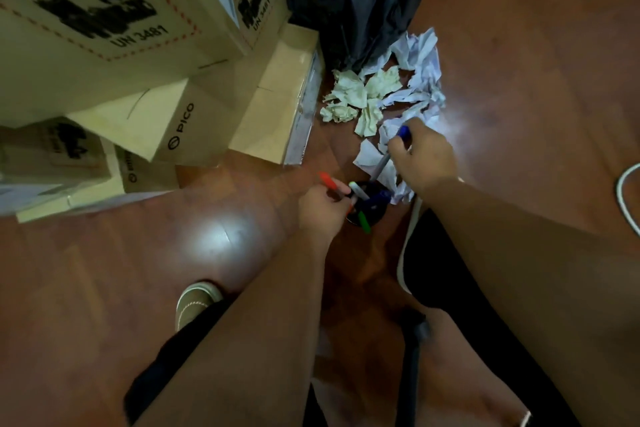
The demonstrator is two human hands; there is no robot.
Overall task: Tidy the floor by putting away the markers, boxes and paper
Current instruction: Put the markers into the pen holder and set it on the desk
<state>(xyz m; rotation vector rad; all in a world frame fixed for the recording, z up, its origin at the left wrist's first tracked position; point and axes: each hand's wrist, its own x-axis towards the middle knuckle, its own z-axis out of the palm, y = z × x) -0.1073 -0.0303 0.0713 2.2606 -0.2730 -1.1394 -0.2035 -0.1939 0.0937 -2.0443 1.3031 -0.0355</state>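
Markers are going into a small dark holder [369, 201] standing on the wooden floor [221, 236], and the person is crouching right over it so that both hands can be feeding it at once. Their left hand [323, 210] is closing its fingers around a red-capped marker [332, 182], cap pointing up and away, tip angling down toward the holder's mouth; I judge it is about to be dropped in. Their right hand [424, 158] is gripping a blue-capped marker [391, 149] between thumb and fingers, slanting its grey barrel down toward the same opening. A green marker [363, 220] and a white-tipped one [358, 190] are already sticking out of the holder, so the marker part of the job looks well along. Crumpled paper [398, 94], some pale green and some white, is lying in a loose heap just beyond the right hand, touching the foot of a black bin bag [349, 0], probably gathered there to be scooped in afterwards. Cardboard boxes [138, 55] are leaning together in a pile at the left, well apart from the holder and not yet dealt with. A shoe [195, 300] is planted near the left forearm, and a white cable [627, 198] is curling at the right edge.
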